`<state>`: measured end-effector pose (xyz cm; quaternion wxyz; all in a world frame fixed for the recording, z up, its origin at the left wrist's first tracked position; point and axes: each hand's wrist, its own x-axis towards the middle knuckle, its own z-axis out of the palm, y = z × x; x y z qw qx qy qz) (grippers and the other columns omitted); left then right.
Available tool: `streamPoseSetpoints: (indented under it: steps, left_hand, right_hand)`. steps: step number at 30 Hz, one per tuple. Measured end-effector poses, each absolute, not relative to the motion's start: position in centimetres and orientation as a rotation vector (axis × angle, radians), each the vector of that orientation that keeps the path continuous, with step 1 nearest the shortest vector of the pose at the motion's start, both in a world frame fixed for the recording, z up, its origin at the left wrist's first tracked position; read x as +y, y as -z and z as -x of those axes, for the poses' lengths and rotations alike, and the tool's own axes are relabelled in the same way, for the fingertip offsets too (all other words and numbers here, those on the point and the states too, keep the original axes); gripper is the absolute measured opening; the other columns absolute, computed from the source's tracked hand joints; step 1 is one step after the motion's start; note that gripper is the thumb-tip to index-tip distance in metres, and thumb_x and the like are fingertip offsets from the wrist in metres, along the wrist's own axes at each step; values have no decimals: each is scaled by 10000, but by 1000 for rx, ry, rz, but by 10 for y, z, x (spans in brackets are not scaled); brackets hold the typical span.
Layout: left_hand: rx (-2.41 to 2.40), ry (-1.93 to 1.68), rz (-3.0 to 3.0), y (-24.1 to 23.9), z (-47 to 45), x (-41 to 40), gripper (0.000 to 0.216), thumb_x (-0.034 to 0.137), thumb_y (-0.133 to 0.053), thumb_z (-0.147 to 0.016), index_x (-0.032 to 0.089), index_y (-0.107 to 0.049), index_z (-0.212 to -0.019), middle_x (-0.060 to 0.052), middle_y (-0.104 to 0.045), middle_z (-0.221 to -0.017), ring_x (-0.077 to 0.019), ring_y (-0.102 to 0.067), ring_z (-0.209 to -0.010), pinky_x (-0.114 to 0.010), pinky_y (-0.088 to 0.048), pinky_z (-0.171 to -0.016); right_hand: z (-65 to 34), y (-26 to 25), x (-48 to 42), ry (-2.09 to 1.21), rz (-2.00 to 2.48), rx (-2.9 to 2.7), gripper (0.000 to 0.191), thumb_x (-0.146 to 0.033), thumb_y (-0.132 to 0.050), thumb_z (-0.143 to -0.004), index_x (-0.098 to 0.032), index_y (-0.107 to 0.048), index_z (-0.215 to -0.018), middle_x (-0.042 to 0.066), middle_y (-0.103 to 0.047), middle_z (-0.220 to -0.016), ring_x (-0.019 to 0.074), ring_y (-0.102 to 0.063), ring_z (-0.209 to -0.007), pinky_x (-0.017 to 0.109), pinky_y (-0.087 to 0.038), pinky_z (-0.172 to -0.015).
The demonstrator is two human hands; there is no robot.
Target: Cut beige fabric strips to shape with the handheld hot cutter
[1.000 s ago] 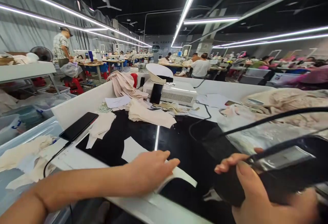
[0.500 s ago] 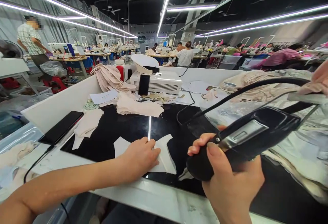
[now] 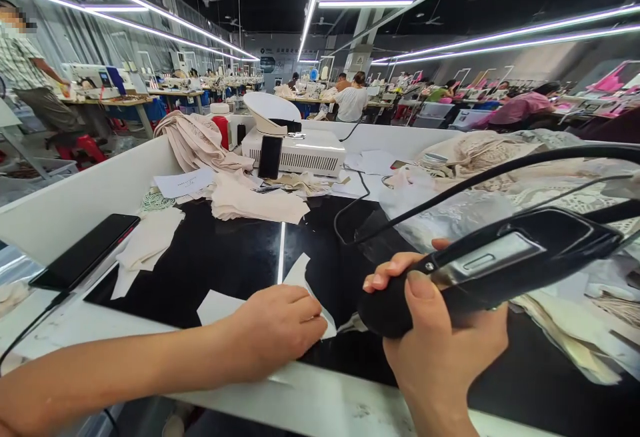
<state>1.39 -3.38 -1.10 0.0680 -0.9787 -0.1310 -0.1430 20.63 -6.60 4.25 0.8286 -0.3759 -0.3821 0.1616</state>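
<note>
My left hand (image 3: pixel 277 327) lies palm down with its fingers curled on a white cut fabric piece (image 3: pixel 300 276) that rests on the glossy black work surface (image 3: pixel 225 257). My right hand (image 3: pixel 440 344) grips a black corded hand tool (image 3: pixel 500 264) with a silver plate on top, held just above the surface to the right of the fabric. Its rounded front end points at the fabric piece. A black cable (image 3: pixel 480 180) arcs from the tool back over the table.
A black phone (image 3: pixel 85 257) lies at the left edge. Beige fabric piles (image 3: pixel 250 204) and a white machine (image 3: pixel 295 147) stand at the back, lace fabric (image 3: pixel 500 157) heaps on the right. White walls (image 3: pixel 75 204) border the table. Other people work at distant tables.
The view has shifted and the tool has come lower and nearer the fabric. My left hand has slid along the white piece, which now shows a narrower point beyond my fingers.
</note>
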Motion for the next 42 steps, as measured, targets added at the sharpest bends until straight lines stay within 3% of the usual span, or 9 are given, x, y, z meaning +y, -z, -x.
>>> streamPoseSetpoints:
  steps: [8,18,24,31,36,42]
  left_hand:
    - [-160,478,3004,17,-32,-30,323,58,-479,-1221,157,-758,-1094,-69,-798,-1106,-191,-735,-985,-302,-629,-999]
    - [-258,352,3067,11,-16,-25,228,101,-538,-1214,157,-735,-1114,-59,-771,-1070,-218,-731,-984,-337,-654,-923]
    - [-293,378,3057,19,-16,-26,198,178,-544,-1249,182,-724,-1331,-86,-784,-1171,-210,-767,-1050,-311,-653,-978]
    - [-295,455,3058,23,-13,-27,246,188,-507,-1260,162,-723,-1373,-87,-797,-1199,-220,-768,-1050,-345,-666,-996]
    - [-313,446,3095,19,-12,-28,298,228,-461,-1283,146,-746,-1304,-95,-800,-1198,-230,-760,-1035,-355,-658,-1011]
    - [-352,466,3125,18,-10,-30,240,236,-549,-1257,160,-762,-1333,-117,-780,-1256,-242,-755,-1081,-359,-660,-1050]
  right_hand:
    - [-205,-38,-68,-351,842,-821,535,-477,-1098,-762,-289,-757,-1129,-74,-779,-739,178,-689,-547,333,-629,-562]
    - [-206,-36,-73,-363,816,-846,508,-421,-1091,-782,-278,-772,-1151,-65,-785,-741,183,-712,-543,327,-658,-551]
    - [-205,-40,-74,-366,797,-862,466,-367,-1064,-787,-286,-776,-1145,-65,-794,-730,177,-703,-528,308,-660,-533]
    - [-201,-42,-75,-375,784,-855,448,-344,-1069,-774,-293,-799,-1127,-66,-788,-719,190,-691,-521,325,-646,-513]
    - [-200,-44,-77,-386,817,-846,445,-337,-1057,-756,-294,-795,-1113,-62,-782,-720,197,-690,-530,332,-642,-505]
    - [-200,-46,-77,-394,842,-832,421,-304,-990,-740,-308,-788,-1110,-64,-778,-711,200,-671,-504,352,-642,-495]
